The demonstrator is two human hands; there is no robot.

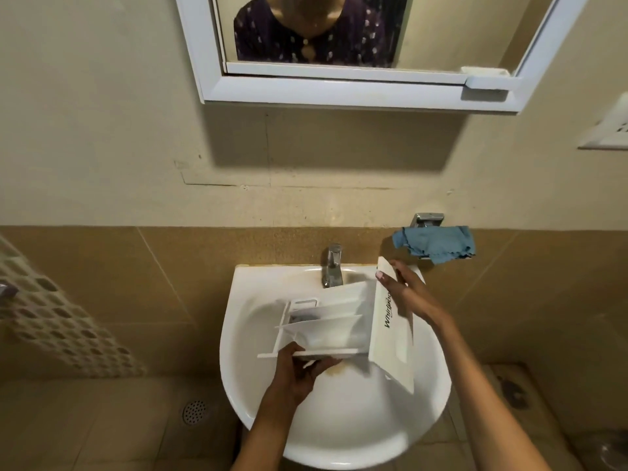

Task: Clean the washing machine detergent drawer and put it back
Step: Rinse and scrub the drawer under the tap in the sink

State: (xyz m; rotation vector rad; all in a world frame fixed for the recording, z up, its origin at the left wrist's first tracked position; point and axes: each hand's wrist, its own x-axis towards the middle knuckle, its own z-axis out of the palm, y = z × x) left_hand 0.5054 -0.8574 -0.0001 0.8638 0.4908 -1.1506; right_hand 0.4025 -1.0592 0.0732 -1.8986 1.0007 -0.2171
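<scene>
A white detergent drawer (334,326) with a Whirlpool front panel hangs over the white wash basin (258,413), its compartments facing up. My left hand (299,372) grips its near side rail from below. My right hand (402,294) holds the top of the front panel, thumb across the panel's face. The drawer lies roughly level, front panel to the right, just below the chrome tap (332,265). No water runs from the tap.
A blue cloth (438,244) hangs on a chrome holder right of the tap. A mirror cabinet (356,93) projects from the wall above. A floor drain (194,411) lies left of the basin, and a switch plate (608,130) sits at far right.
</scene>
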